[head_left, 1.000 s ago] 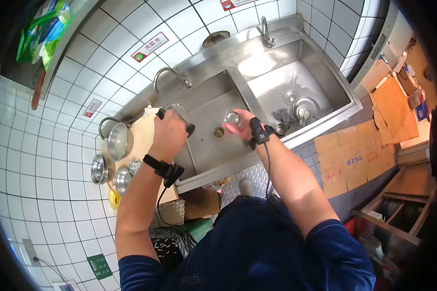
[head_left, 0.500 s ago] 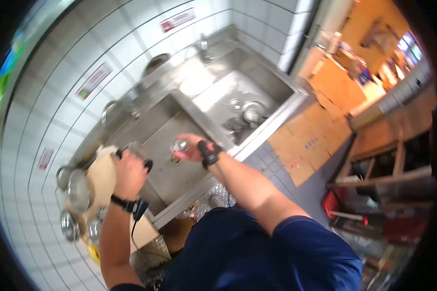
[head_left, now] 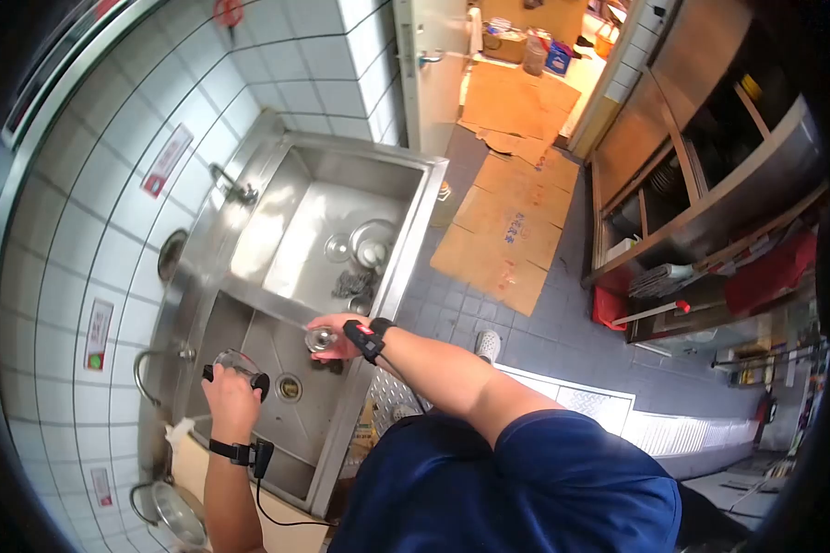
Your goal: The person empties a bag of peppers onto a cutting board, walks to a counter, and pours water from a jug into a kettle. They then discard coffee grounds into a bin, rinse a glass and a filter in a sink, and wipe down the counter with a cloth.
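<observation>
My left hand (head_left: 233, 403) is closed over the left sink basin (head_left: 300, 429), gripping a clear glass vessel (head_left: 235, 360) with black parts on both sides. Its full shape is partly hidden by the fingers. My right hand (head_left: 339, 339) holds a small clear glass (head_left: 321, 340) near the divider between the basins, its round rim facing up. Both hands are apart from each other. Below them, a round drain (head_left: 289, 388) shows in the basin floor. Black straps sit on both wrists.
The right basin (head_left: 327, 207) holds a round metal dish (head_left: 373, 251), a dark scouring pad (head_left: 352, 284) and other small items. A faucet (head_left: 240, 192) stands at the wall. A glass lid-like piece (head_left: 177, 516) lies by the board (head_left: 191, 461). Cardboard (head_left: 503, 235) covers part of the floor.
The view has turned to the right. My left hand, with the glass vessel, has gone from beside the board to over the left basin. The right hand still holds the small glass.
</observation>
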